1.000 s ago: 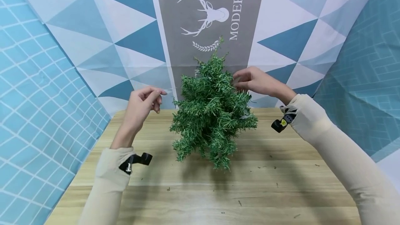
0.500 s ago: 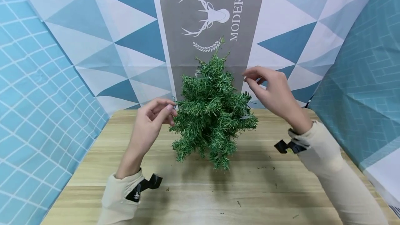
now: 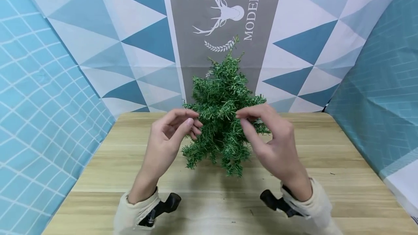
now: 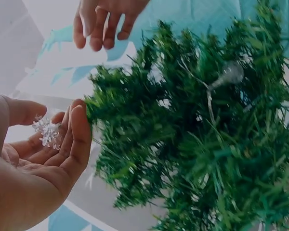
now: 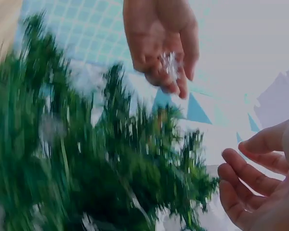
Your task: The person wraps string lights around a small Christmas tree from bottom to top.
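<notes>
A small green artificial Christmas tree (image 3: 225, 97) stands on the table in the head view. My left hand (image 3: 166, 137) is at its near left side, fingers curled. In the left wrist view that hand holds a clear snowflake ornament (image 4: 47, 132) between thumb and fingers; the palm hides it in the head view. My right hand (image 3: 272, 137) hovers before the tree's right side. Its fingers are loosely bent, with nothing seen between them in the right wrist view. A clear bulb-like piece (image 4: 229, 74) on a thin wire lies among the branches.
The tree rests on a light wooden table (image 3: 137, 169), where small dark bits lie scattered. A patterned cloth (image 3: 137, 28) with a deer print hangs behind, and blue grid cloth (image 3: 39, 100) lines the left side.
My right hand has come away from the tree's far right side, toward me and down to the left. My left hand has moved right and slightly nearer to me. The tree stays put.
</notes>
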{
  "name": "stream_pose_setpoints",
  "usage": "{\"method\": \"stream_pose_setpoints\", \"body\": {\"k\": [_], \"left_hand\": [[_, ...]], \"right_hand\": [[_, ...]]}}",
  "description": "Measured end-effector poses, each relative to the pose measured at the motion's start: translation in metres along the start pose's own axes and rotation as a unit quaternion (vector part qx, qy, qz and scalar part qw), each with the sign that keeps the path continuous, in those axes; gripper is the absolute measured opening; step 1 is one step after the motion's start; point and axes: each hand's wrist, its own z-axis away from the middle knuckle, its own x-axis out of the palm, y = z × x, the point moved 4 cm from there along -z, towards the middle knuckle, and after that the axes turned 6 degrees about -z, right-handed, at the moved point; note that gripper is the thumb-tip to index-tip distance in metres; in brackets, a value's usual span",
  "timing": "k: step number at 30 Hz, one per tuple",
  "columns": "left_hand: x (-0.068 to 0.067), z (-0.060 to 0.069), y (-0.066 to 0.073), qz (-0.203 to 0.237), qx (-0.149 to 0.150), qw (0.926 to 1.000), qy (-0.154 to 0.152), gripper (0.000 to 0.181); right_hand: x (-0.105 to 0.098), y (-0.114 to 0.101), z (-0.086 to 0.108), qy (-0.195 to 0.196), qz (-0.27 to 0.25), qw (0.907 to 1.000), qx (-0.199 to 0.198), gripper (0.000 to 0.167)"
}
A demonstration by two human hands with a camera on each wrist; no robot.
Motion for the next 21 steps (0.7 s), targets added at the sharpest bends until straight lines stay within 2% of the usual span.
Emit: {"method": "stream_pose_setpoints", "body": {"k": [4, 9, 13, 17, 21], "left_hand": [[0.007, 0.006, 0.011, 0.000, 0.002, 0.9999, -0.010, 0.020], [0.018, 0.014, 0.025, -0.036, 0.026, 0.9989, -0.014, 0.020], [0.028, 0.019, 0.035, -0.077, 0.080, 0.9938, -0.004, 0.024], [0.040, 0.024, 0.045, -0.120, 0.147, 0.9818, -0.002, 0.027], [0.046, 0.027, 0.055, -0.148, 0.189, 0.9706, 0.004, 0.030]], "right_hand": [[0.014, -0.008, 0.009, -0.009, -0.020, 0.9997, 0.010, 0.020], [0.027, -0.021, 0.013, -0.031, -0.031, 0.9987, -0.025, 0.022], [0.034, -0.030, 0.017, -0.049, -0.040, 0.9964, -0.057, 0.024], [0.034, -0.036, 0.020, -0.056, -0.030, 0.9951, -0.076, 0.022], [0.030, -0.038, 0.021, -0.047, -0.030, 0.9949, -0.085, 0.019]]}}
